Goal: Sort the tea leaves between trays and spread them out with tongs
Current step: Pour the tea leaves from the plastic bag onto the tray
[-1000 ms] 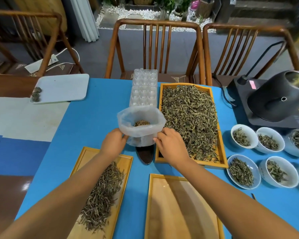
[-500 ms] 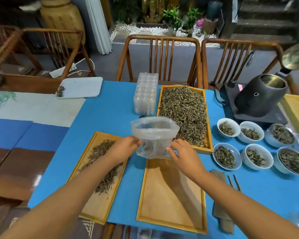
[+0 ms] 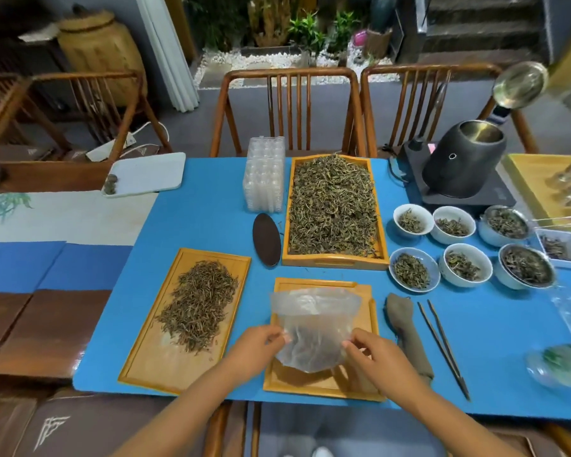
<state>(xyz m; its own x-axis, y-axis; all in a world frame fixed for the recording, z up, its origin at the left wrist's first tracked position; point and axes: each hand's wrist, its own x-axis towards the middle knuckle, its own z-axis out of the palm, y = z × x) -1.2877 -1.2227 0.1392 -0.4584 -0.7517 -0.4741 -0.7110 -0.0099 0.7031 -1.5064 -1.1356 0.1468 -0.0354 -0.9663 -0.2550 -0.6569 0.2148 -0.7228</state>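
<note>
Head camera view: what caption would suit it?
Both hands hold a plastic bag over the near tray.

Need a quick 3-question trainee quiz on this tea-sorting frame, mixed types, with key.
1. True or false: the tongs are held in the right hand.
2. Which tray lies under the plastic bag? A) large tray heaped with leaves B) near middle tray C) left tray
3. How many hands grip the bag?

Key: 1. False, they lie on the blue mat. 2. B. 3. Two, left hand included.
</note>
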